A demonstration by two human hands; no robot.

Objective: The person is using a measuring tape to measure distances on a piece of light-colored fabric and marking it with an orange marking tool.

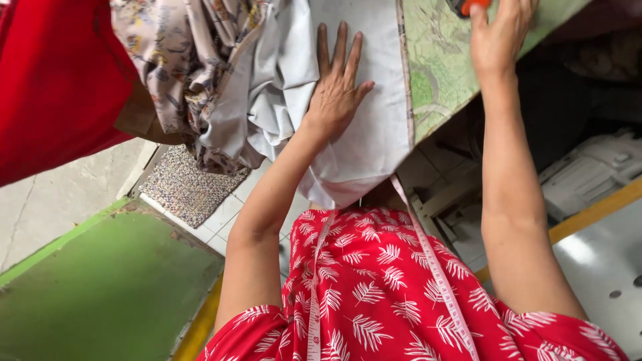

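While pressing down on the white cloth [374,134], left hand [334,87] flat and open. Fingers [338,47] straight, a little spread, pointing away from the body. Thumb out to the right side. Nothing gripped, just palm on cloth.

White cloth right under that hand, lying on the table [441,67] and hanging off the near edge toward the red leafy dress [381,301]. Long way of the cloth running from the far side of the table down toward the body, same way as the fingers. Left hand much nearer to it than the right, which is off to the side, well apart from the cloth.

Left arm reaching up and forward, elbow low, wrist bent back a bit.

Right hand [498,37] up over the green patterned table top, arm stretched long and almost straight. Fingertips at a small orange and black thing [471,5], cut off by the top of the view. Touching it, it seems, but cannot tell if gripping or loose.

Bunched flowery cloth [174,60] just to the left of the white cloth. Beside it, another person in red [53,80]. Pale measuring tape [435,267] draped down over the dress. Woven mat [187,187] on the floor below.
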